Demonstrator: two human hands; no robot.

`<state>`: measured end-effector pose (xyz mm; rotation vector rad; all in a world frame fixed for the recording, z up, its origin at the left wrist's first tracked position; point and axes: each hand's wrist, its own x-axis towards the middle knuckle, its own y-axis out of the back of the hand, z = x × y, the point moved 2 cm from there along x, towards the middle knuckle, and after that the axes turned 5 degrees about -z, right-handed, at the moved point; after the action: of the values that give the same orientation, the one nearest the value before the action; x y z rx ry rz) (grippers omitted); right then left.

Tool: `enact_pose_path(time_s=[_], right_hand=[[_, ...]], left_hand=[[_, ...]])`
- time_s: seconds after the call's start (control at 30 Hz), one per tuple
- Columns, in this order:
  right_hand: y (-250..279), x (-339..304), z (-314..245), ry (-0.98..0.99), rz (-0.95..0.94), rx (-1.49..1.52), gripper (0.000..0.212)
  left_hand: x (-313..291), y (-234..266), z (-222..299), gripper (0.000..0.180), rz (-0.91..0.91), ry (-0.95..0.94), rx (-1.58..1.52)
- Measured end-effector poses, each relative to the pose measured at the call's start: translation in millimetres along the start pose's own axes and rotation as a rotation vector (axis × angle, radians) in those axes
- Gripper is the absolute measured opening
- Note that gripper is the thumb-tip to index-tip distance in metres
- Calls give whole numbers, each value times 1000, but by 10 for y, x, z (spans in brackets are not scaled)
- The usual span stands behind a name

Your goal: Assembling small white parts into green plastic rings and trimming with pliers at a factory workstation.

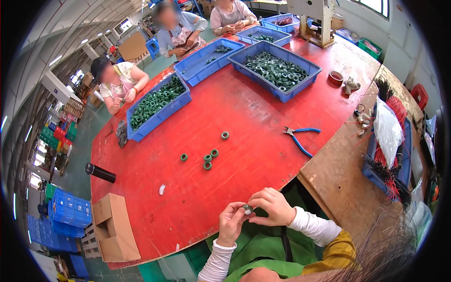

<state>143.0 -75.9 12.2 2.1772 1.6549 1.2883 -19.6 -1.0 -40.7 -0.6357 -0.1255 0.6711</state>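
Observation:
Just over the table's near edge, my left hand [229, 223] and my right hand [275, 207] meet around a small dark green ring [247, 207]. The fingers of both hands pinch it, and a pale bit shows at its lower side; what that is I cannot make out. Farther in on the red table [263, 164] lie several loose green rings [207, 165], one of them [225, 135] apart toward the far side and another [183, 157] to the left. Pliers with blue handles [300, 137] rest with jaws apart at the right.
Blue trays of green rings [281, 91] stand across the far side, where other people sit working. A black cylinder [100, 172] and an open cardboard box [115, 228] are at the left. On the right, a wooden table [345, 176] bears a blue bin of red and black wires [406, 141].

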Motion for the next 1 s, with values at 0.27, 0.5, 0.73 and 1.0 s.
enact_pose_path(time_s=[0.27, 0.5, 0.73, 1.0], right_hand=[[-110, -31, 8, 185, -4, -106, 27], [-13, 87, -34, 236, 219, -110, 24], [-62, -52, -2, 46, 155, -37, 27], [-103, -158, -130, 12, 147, -43, 27]], left_hand=[[14, -8, -32, 17, -7, 23, -11], [11, -36, -139, 13, 74, 89, -222], [130, -12, -68, 13, 76, -6, -300], [154, -168, -26, 11, 63, -37, -320]])
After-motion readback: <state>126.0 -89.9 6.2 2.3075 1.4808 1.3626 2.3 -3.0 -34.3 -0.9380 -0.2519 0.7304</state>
